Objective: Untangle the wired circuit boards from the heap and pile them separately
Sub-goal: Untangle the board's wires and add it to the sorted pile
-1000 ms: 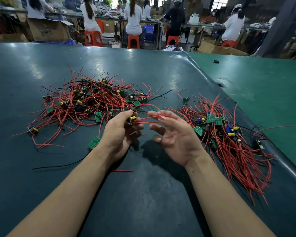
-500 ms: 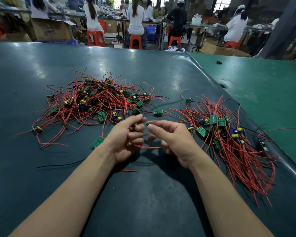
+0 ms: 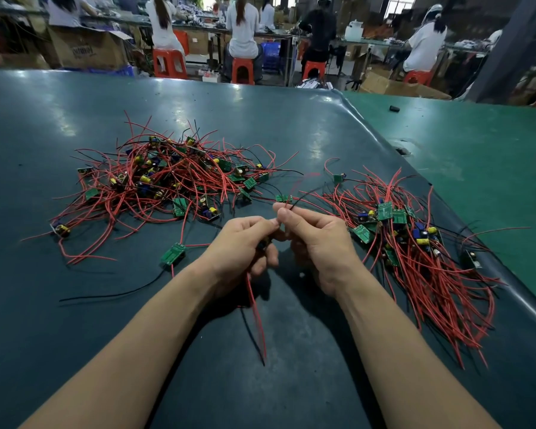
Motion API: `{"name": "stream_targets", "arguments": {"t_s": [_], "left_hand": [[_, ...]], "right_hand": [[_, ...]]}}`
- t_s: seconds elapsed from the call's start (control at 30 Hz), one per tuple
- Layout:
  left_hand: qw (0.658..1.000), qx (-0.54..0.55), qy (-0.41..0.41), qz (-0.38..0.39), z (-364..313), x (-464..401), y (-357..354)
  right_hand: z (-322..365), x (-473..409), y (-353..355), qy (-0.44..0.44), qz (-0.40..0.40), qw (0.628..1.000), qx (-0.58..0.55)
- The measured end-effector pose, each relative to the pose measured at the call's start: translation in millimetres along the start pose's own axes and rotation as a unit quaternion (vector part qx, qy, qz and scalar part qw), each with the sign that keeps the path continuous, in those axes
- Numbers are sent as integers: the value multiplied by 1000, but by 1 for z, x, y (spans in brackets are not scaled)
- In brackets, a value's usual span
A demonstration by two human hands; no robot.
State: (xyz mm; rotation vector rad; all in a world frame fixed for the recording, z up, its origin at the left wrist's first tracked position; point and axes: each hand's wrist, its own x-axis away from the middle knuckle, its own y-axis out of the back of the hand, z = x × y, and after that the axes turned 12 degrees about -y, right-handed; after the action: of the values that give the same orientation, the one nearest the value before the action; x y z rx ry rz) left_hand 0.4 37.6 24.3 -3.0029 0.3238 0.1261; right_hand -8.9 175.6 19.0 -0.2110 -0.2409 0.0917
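Circuit boards: tangled heap (image 3: 167, 184) at ten o'clock remains large; sorted pile (image 3: 415, 252) at three o'clock. Left hand (image 3: 239, 246) and right hand (image 3: 316, 239) pinch one board's wires (image 3: 257, 308).

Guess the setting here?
Likely an electronics assembly workshop: heaps of wired circuit boards on a big work table, workers on red stools at benches behind, cardboard boxes around.

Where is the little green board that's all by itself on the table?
In the head view, the lone green board lies on the dark table just left of the left hand, in front of the big tangled heap.
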Motion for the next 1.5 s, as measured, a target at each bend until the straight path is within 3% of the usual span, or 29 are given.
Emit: {"name": "stream_targets", "arguments": {"t_s": [0.1, 0.37, 0.6, 0.8, 0.93, 1.03, 1.17, 1.3, 1.5], "left_hand": [[1000, 4, -14, 24, -1, 0, 2], [996, 30, 7, 78, -1, 1, 10], [989, 66, 2, 130, -2, 0, 15], [990, 58, 5, 127, -4, 0, 16], [992, 79, 16, 93, -1, -2, 12], [993, 90, 19, 69, 0, -2, 12], [993, 110, 12, 38, 1, -3, 12], [992, 123, 20, 18, 2, -3, 11], [993, 111, 18, 22, 2, -5, 13]], "right_hand": [[2, 2, 1, -5, 30, 1000, 8], [11, -4, 12, 53, -117, 988, -87], [11, -8, 9, 76, -164, 975, -127], [11, -9, 7, 89, -178, 970, -140], [16, -10, 17, 81, -193, 951, -226], [14, -7, 15, 61, -172, 970, -161], [4, -1, -1, 3, -69, 998, 6], [8, 1, 0, -29, -13, 998, -59], [7, -1, 2, 21, -50, 999, -8]]}}
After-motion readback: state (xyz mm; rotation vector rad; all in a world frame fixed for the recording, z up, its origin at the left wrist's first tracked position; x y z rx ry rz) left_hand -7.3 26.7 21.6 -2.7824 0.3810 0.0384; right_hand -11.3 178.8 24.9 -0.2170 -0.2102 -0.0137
